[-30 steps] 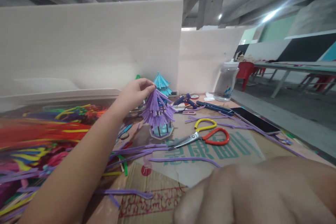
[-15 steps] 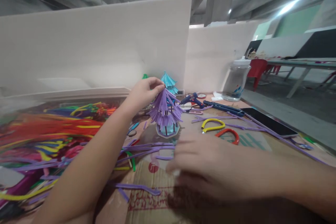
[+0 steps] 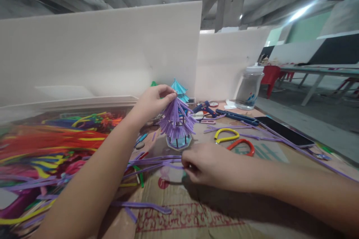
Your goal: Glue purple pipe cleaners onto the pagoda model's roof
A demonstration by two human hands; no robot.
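Observation:
A small tiered pagoda model (image 3: 177, 125) with purple pipe-cleaner roofs stands on the cardboard-topped table, on a pale blue base with dark posts. My left hand (image 3: 158, 99) pinches the peak of its upper roof between thumb and fingers. Lower and to the right, my right hand (image 3: 200, 162) rests close to the table with its fingers curled closed. They are at the right ends of several loose purple pipe cleaners (image 3: 157, 161); the fingertips partly hide those ends. Behind the model, a light blue roofed model (image 3: 179, 89) is partly covered.
Yellow-handled and red-handled scissors or pliers (image 3: 226, 135) lie to the right, near a black phone (image 3: 284, 130). Further back are a blue glue gun (image 3: 206, 108) and a clear bottle (image 3: 248, 89). At left, a tray holds many coloured pipe cleaners (image 3: 61, 134).
My right hand has come down, and its fingers have closed at the purple pipe cleaners. My left hand still pinches the roof peak. The view has shifted slightly.

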